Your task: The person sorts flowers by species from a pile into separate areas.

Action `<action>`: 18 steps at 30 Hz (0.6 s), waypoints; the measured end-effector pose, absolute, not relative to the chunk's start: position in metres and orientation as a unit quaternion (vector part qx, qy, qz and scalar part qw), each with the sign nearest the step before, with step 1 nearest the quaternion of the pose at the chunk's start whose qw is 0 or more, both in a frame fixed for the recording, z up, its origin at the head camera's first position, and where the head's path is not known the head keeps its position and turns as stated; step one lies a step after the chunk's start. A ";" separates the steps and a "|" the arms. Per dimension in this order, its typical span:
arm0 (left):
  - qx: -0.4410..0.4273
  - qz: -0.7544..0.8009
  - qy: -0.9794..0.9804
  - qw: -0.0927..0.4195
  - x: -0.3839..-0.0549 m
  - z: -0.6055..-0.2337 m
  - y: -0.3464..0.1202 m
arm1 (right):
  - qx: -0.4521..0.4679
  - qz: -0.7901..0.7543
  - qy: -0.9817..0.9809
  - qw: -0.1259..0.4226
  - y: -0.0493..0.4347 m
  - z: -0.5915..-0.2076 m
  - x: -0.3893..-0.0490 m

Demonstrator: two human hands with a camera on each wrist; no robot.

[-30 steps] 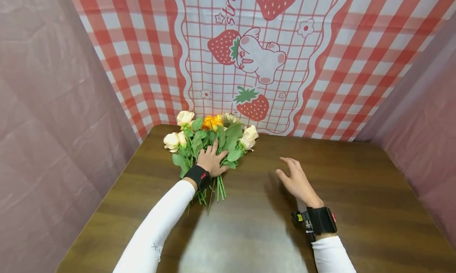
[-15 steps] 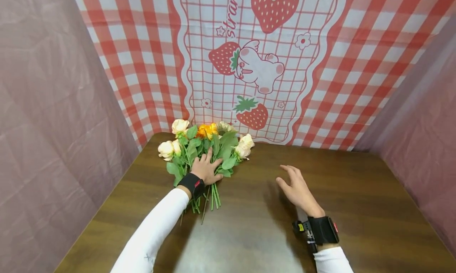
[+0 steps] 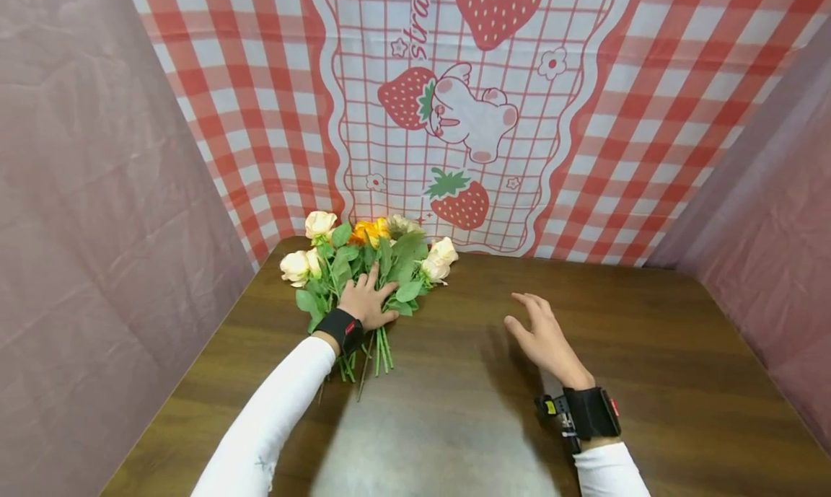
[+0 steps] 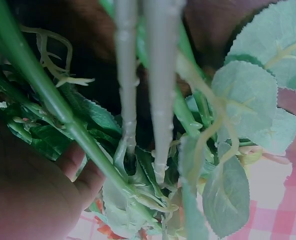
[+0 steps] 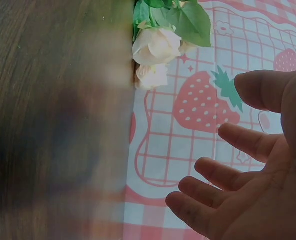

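A bunch of flowers lies at the back left of the table, its green stems point(image 3: 384, 349) towards me. It has cream roses point(image 3: 439, 257) at both sides, an orange flower point(image 3: 370, 231) at the back and broad green leaves point(image 3: 407, 255). My left hand point(image 3: 366, 302) rests on the bunch with fingers spread over leaves and stems. In the left wrist view, that hand point(image 4: 33, 180) is beside the thick stems point(image 4: 63, 107), part of its fingers hidden. Well to the right, my right hand point(image 3: 545, 338) hovers over the table, fingers loosely extended and holding nothing.
The dark wooden table point(image 3: 441, 418) reaches back to a red-and-white strawberry-print cloth point(image 3: 260, 122) hanging behind the flowers. Pinkish drapes point(image 3: 97, 194) flank both sides. Black straps point(image 3: 591, 412) with camera gear sit on the wrists.
The flower bunch has slid a little to the left together with my left hand. My right hand has stayed nearly in place. The head view has tilted slightly.
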State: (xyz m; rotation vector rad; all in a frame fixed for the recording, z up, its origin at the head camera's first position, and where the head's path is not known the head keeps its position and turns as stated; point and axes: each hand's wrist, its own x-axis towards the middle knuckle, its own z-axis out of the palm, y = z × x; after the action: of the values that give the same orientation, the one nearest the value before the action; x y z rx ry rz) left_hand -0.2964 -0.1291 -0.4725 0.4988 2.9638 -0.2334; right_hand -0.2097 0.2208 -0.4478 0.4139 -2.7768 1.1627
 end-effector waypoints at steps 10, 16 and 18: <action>0.168 -0.064 0.982 0.051 -0.299 -0.474 -0.145 | 0.138 0.380 -0.913 0.060 0.221 -0.449 -0.212; 0.166 -0.059 0.983 0.046 -0.298 -0.473 -0.153 | 0.137 0.381 -0.913 0.055 0.221 -0.449 -0.213; 0.164 -0.058 0.984 0.048 -0.298 -0.472 -0.156 | 0.137 0.381 -0.913 0.054 0.222 -0.449 -0.213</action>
State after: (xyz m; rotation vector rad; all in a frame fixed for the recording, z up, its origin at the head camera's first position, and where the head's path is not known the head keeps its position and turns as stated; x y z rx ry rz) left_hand -0.2978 -0.1563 -0.4720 0.5014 2.9998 -0.1760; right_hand -0.2131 0.2215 -0.4485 0.4168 -2.7724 1.1572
